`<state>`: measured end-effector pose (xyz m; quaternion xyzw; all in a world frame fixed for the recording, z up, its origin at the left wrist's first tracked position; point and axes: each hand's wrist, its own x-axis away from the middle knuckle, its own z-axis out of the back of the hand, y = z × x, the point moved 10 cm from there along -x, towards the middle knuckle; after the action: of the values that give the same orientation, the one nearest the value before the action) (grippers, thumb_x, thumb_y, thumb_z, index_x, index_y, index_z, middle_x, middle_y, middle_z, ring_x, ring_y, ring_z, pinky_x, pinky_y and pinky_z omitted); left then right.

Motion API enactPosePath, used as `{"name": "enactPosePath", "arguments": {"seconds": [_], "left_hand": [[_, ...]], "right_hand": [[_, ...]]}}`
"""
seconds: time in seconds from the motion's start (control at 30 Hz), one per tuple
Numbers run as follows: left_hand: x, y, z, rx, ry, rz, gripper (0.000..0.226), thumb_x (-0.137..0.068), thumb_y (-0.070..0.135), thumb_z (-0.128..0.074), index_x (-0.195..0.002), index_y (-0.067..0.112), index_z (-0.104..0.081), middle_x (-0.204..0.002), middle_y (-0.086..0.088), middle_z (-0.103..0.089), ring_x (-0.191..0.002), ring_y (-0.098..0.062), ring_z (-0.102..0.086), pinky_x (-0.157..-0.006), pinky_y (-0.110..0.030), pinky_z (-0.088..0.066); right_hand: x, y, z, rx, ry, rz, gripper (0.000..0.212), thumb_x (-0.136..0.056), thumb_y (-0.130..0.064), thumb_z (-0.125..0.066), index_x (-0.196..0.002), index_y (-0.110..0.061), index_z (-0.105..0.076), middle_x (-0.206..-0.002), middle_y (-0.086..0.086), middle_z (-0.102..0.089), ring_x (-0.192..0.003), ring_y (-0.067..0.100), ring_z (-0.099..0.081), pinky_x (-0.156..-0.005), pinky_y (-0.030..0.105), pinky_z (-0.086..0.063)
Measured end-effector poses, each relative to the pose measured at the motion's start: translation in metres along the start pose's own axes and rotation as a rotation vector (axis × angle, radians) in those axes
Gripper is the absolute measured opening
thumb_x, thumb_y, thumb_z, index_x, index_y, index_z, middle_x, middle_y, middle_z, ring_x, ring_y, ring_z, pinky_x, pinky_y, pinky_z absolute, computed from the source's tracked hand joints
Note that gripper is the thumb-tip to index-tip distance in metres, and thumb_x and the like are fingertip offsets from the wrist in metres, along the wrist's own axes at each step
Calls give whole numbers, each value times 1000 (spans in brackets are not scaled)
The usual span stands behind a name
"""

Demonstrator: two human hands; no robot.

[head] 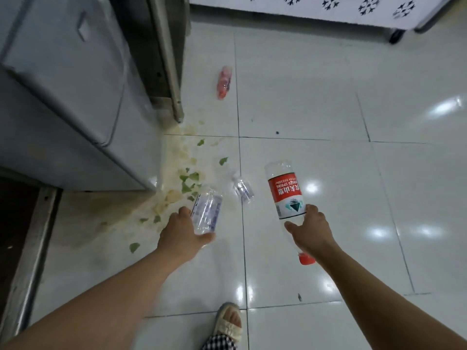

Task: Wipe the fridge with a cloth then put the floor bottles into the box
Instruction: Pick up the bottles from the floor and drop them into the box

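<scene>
A clear bottle with a blue label point(207, 213) is gripped in the left hand point(183, 236), fingers curled round its lower end, and held above the floor. A red-labelled bottle point(285, 193) with a red cap is clasped near its neck by the right hand point(310, 231), cap end pointed back toward the person. A third small clear bottle point(243, 189) lies on the white tiled floor point(328, 173) between the two held ones, though blur makes its outline uncertain. Farther off, a reddish bottle point(224, 82) lies on the tiles near a metal frame leg point(174, 72). The grey fridge point(63, 97) stands at the left. Beside its corner, a yellowish spill point(174, 157) with green leaf scraps point(188, 186) is spread over the glossy tiles. A white patterned cabinet point(328, 6) is seen at the far wall. A sandalled foot point(227, 322) is planted at the lower edge.
</scene>
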<state>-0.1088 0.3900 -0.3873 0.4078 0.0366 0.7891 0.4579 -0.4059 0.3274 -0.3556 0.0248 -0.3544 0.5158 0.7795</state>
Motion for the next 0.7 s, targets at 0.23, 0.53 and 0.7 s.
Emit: {"name": "enactPosePath", "arguments": {"seconds": [0.23, 0.53, 0.7], "left_hand": [[-43, 92, -27, 37, 16, 5, 83, -69, 54, -73, -129, 9, -37, -129, -9, -49, -111, -26, -53, -82, -31, -43], [-142, 132, -4, 33, -3, 53, 88, -72, 56, -70, -134, 7, -32, -136, -12, -45, -118, -27, -50, -86, -31, -42], [-219, 155, 42, 80, 42, 99, 84, -71, 56, -71, -131, 9, -36, -129, -11, -47, -108, -28, -55, -78, -31, -44]], "right_hand": [[-69, 21, 64, -1, 8, 0, 52, -84, -24, -68, -126, -8, -41, -120, 16, -54, -106, 32, -57, -88, 46, -53], [-171, -45, 77, -5, -53, 19, 54, -85, -26, -68, -128, -12, -40, -123, 12, -54, -106, 29, -58, -84, 40, -52], [-244, -114, 81, -69, -91, 28, 53, -86, -29, -67, -128, -10, -40, -125, 13, -55, -107, 29, -58, -80, 35, -49]]}}
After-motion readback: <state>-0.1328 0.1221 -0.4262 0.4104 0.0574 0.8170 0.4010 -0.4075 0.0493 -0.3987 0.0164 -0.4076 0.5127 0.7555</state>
